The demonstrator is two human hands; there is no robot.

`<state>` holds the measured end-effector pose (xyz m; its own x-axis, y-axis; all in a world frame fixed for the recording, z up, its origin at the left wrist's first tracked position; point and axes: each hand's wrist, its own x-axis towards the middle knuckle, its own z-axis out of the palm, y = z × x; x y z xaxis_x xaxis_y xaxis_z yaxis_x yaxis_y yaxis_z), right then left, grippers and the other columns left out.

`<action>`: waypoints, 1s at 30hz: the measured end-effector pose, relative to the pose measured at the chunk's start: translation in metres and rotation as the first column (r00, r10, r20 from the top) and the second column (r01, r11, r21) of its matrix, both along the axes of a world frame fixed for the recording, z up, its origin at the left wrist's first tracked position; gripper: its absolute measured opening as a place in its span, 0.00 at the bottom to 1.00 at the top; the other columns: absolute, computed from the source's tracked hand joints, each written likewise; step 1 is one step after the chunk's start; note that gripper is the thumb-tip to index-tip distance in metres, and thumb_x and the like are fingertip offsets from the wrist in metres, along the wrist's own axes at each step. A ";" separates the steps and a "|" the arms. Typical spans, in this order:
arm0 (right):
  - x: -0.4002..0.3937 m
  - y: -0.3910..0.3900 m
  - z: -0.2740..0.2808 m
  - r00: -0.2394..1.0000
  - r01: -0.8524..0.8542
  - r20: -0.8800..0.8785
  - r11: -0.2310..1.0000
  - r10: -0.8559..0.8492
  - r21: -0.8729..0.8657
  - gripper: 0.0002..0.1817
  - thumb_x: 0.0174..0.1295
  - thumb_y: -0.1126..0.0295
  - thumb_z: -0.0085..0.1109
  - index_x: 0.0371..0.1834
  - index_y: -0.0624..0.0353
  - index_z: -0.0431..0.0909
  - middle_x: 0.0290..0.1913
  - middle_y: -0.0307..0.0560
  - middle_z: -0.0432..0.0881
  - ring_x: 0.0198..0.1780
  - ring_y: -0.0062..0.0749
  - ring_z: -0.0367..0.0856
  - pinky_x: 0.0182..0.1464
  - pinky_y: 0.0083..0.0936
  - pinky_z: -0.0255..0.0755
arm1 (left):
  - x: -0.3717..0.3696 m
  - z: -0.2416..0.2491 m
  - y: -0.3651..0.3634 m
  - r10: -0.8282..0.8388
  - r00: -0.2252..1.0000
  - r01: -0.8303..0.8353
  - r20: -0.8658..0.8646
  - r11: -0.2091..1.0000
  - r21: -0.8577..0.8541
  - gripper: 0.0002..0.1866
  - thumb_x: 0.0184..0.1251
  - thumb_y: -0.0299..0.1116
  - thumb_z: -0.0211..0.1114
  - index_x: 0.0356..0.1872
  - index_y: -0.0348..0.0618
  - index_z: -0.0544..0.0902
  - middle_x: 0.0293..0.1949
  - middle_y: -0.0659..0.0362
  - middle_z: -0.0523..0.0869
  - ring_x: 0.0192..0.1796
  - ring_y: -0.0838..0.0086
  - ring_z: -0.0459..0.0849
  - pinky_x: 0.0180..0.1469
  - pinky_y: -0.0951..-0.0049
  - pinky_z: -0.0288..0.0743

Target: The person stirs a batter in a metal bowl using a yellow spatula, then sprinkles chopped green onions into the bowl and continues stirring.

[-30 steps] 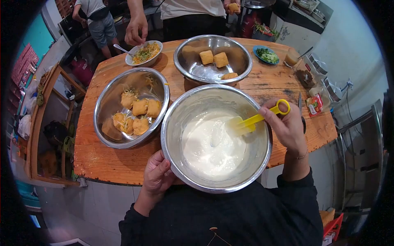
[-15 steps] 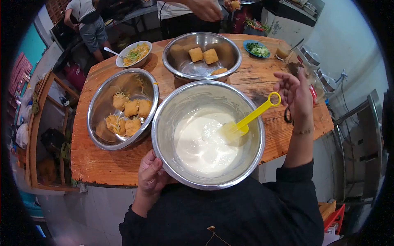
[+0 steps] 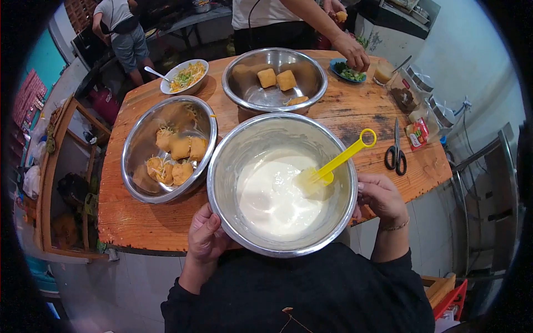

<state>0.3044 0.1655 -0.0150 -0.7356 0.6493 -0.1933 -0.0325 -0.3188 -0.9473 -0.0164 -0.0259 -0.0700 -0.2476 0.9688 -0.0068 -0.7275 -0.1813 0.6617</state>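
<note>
A large steel bowl [image 3: 222, 222] of smooth white batter [image 3: 266, 194] is at the table's near edge. My left hand [image 3: 206, 236] grips its lower left rim. At the right rim, my right hand [image 3: 382, 197] holds the bowl with thumb and fingers. A yellow spatula [image 3: 344, 158] leans in the batter, its ringed handle past the upper right rim. To the left, another steel bowl [image 3: 133, 166] holds several stuffed tofu pieces [image 3: 180, 147]. Behind, a third steel bowl [image 3: 272, 102] contains a few golden tofu pieces [image 3: 286, 80].
A co-worker's hand [image 3: 351, 53] reaches over a blue plate of chopped greens [image 3: 355, 77]. Scissors [image 3: 396, 155] and a red packet [image 3: 417, 133] lie at right near a glass [image 3: 383, 72]. A white bowl of shredded vegetables [image 3: 197, 86] stands at back left.
My right hand has come down from above the table onto the bowl's right rim, uncovering the scissors. The co-worker's arm has moved right, over the greens.
</note>
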 end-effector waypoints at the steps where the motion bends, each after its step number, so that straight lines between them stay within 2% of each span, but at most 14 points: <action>1: 0.000 -0.005 0.001 1.000 0.005 -0.016 1.000 -0.005 -0.020 0.16 0.73 0.65 0.51 0.46 0.70 0.80 0.26 0.44 0.83 0.24 0.22 0.81 0.28 0.16 0.75 | 0.000 0.000 0.000 -0.009 1.000 0.009 -0.001 1.000 0.010 0.18 0.71 0.33 0.66 0.57 0.34 0.78 0.49 0.54 0.87 0.46 0.74 0.85 0.54 0.72 0.78; 3: 0.002 -0.012 0.009 0.999 0.013 -0.048 0.999 -0.016 -0.052 0.16 0.74 0.65 0.49 0.43 0.70 0.80 0.26 0.44 0.83 0.24 0.22 0.81 0.29 0.16 0.76 | -0.001 0.001 0.000 -0.027 1.000 0.028 -0.005 0.999 0.036 0.19 0.71 0.33 0.65 0.57 0.34 0.77 0.52 0.52 0.86 0.52 0.69 0.85 0.60 0.67 0.78; 6: 0.007 -0.011 0.005 0.999 -0.021 0.038 0.991 0.017 0.129 0.16 0.75 0.63 0.50 0.38 0.66 0.80 0.26 0.44 0.83 0.24 0.22 0.81 0.29 0.17 0.75 | -0.002 -0.001 0.001 -0.027 1.000 0.027 0.003 0.999 0.041 0.18 0.72 0.33 0.64 0.58 0.34 0.77 0.54 0.51 0.85 0.57 0.65 0.84 0.64 0.62 0.76; 9: -0.001 -0.015 0.002 1.000 0.007 0.000 0.986 -0.007 0.167 0.16 0.76 0.61 0.52 0.35 0.63 0.79 0.26 0.43 0.83 0.24 0.20 0.80 0.27 0.17 0.73 | 0.002 0.002 0.002 -0.005 1.000 0.005 -0.001 0.999 0.038 0.18 0.73 0.33 0.63 0.58 0.34 0.77 0.54 0.50 0.85 0.56 0.66 0.85 0.64 0.62 0.76; 12: -0.003 -0.020 -0.004 0.997 0.076 -0.021 0.995 -0.075 0.061 0.17 0.76 0.60 0.53 0.33 0.61 0.79 0.26 0.42 0.83 0.23 0.19 0.79 0.26 0.15 0.72 | 0.001 0.000 0.004 -0.010 1.000 0.011 -0.020 0.999 0.053 0.17 0.74 0.33 0.62 0.58 0.34 0.77 0.53 0.51 0.85 0.55 0.66 0.85 0.64 0.62 0.76; 15: -0.004 -0.023 -0.011 0.992 0.089 -0.090 0.996 -0.086 0.026 0.16 0.76 0.60 0.52 0.35 0.60 0.79 0.25 0.41 0.83 0.22 0.19 0.79 0.24 0.14 0.71 | -0.001 -0.001 0.003 -0.042 0.999 0.041 0.019 0.998 0.044 0.17 0.74 0.33 0.62 0.57 0.35 0.77 0.53 0.51 0.86 0.54 0.67 0.86 0.63 0.63 0.77; 18: -0.004 -0.024 -0.009 0.992 0.106 -0.076 0.994 -0.104 0.015 0.16 0.76 0.59 0.51 0.37 0.60 0.79 0.26 0.41 0.83 0.22 0.19 0.79 0.24 0.14 0.71 | 0.001 -0.001 0.005 -0.032 0.999 0.031 0.014 0.998 0.051 0.16 0.74 0.34 0.63 0.56 0.36 0.78 0.52 0.52 0.86 0.53 0.67 0.86 0.61 0.63 0.78; 21: 0.002 -0.009 0.001 0.996 0.086 0.012 0.991 -0.088 0.101 0.18 0.77 0.59 0.49 0.43 0.65 0.79 0.25 0.45 0.83 0.20 0.25 0.79 0.24 0.20 0.75 | -0.004 -0.008 0.005 -0.089 0.994 0.081 0.059 0.989 0.121 0.16 0.73 0.35 0.63 0.56 0.36 0.78 0.50 0.52 0.87 0.53 0.67 0.86 0.59 0.64 0.79; 24: 0.010 0.030 0.006 0.951 0.269 0.094 0.941 -0.293 0.206 0.18 0.76 0.61 0.49 0.47 0.67 0.79 0.26 0.45 0.83 0.20 0.25 0.79 0.24 0.20 0.76 | 0.000 -0.002 0.005 -0.049 0.999 0.047 0.020 0.995 0.093 0.15 0.73 0.35 0.63 0.54 0.36 0.78 0.48 0.53 0.87 0.51 0.68 0.87 0.57 0.67 0.80; 27: 0.021 0.054 0.003 0.932 0.323 0.091 0.917 -0.351 0.236 0.15 0.75 0.63 0.50 0.50 0.65 0.81 0.27 0.43 0.84 0.23 0.21 0.81 0.25 0.17 0.77 | -0.003 0.004 0.004 -0.166 0.986 0.158 0.032 0.973 0.168 0.14 0.74 0.35 0.63 0.53 0.36 0.78 0.47 0.53 0.87 0.49 0.69 0.87 0.55 0.68 0.81; 30: 0.017 0.034 0.007 0.969 0.136 0.174 0.969 -0.174 0.207 0.15 0.75 0.65 0.50 0.51 0.66 0.80 0.27 0.43 0.83 0.25 0.22 0.83 0.27 0.17 0.78 | -0.005 -0.007 0.004 -0.125 0.989 0.111 0.084 0.982 0.152 0.13 0.74 0.34 0.62 0.52 0.36 0.78 0.46 0.53 0.87 0.47 0.70 0.88 0.54 0.67 0.83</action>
<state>0.3218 0.1997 -0.0076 -0.5849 0.7909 -0.1798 0.1193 -0.1354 -0.9836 -0.0212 -0.0215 -0.0769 -0.1363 0.9834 0.1200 -0.8069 -0.1805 0.5625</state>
